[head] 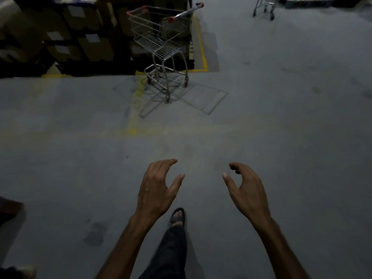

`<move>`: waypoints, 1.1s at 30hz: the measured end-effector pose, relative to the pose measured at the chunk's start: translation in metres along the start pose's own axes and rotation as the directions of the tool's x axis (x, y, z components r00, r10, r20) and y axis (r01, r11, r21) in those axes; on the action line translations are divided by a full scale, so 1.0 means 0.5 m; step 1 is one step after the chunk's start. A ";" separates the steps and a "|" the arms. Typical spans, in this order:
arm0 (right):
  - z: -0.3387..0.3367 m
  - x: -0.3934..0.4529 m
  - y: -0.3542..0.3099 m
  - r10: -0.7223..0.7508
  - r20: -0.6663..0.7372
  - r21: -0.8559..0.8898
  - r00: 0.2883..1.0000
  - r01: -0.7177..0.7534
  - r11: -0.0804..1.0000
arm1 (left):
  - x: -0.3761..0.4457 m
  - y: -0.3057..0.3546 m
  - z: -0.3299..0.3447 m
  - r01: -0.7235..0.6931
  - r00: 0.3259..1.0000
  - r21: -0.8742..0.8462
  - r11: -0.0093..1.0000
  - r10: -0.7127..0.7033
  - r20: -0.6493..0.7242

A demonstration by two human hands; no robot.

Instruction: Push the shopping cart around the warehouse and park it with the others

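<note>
Your left hand (156, 190) and right hand (246, 190) hover over bare grey floor (291, 127), each grip loosely curled, holding nothing; the shopping cart (161, 43) stands well ahead, untouched, beside stacked cartons (66, 33) at the yellow floor line (202, 47); another cart (264, 7) far right.

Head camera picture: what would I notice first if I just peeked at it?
Probably the two bare hands low in the middle, the left hand and the right hand, both out in front with loosely curled fingers, holding nothing. Next comes the shopping cart with red corners, standing alone further ahead beside stacked cardboard boxes and a yellow floor line. Another cart peeks in at the top right.
</note>
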State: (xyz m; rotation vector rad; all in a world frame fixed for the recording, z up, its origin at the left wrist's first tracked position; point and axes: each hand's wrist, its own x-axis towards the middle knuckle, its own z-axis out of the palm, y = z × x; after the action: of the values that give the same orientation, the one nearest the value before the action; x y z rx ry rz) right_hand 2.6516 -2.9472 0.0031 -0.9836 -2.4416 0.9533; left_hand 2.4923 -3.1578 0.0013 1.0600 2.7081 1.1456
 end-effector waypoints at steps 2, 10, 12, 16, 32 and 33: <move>0.015 0.066 -0.009 -0.002 0.001 -0.012 1.000 0.002 1.000 | 0.064 -0.023 0.012 0.005 1.000 -0.006 1.000 -0.005 0.000; 0.061 0.353 -0.090 0.029 -0.075 0.017 0.997 -0.028 0.999 | 0.377 -0.086 0.018 -0.048 0.998 -0.032 0.998 0.049 0.036; 0.072 0.415 -0.103 0.047 -0.087 0.023 0.995 -0.045 0.999 | 0.455 -0.099 0.025 -0.063 0.996 -0.028 0.998 0.065 0.055; 0.086 0.521 -0.106 0.067 -0.092 0.043 0.994 -0.063 0.997 | 0.581 -0.108 0.042 -0.072 0.996 -0.045 0.996 0.075 0.057; 0.095 1.106 0.003 0.018 0.012 0.032 1.000 -0.018 0.999 | 1.083 -0.129 0.227 0.052 0.996 0.015 0.999 -0.053 0.066; 0.094 1.146 0.006 -0.001 0.023 0.025 1.000 0.000 1.000 | 1.118 -0.125 0.236 0.058 0.997 0.022 0.998 -0.059 0.053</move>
State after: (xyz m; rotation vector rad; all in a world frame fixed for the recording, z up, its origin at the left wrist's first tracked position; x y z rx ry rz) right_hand 2.2259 -2.5607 0.0019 -0.9687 -2.4423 0.9979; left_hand 2.0567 -2.7832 0.0061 0.9915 2.6959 1.0672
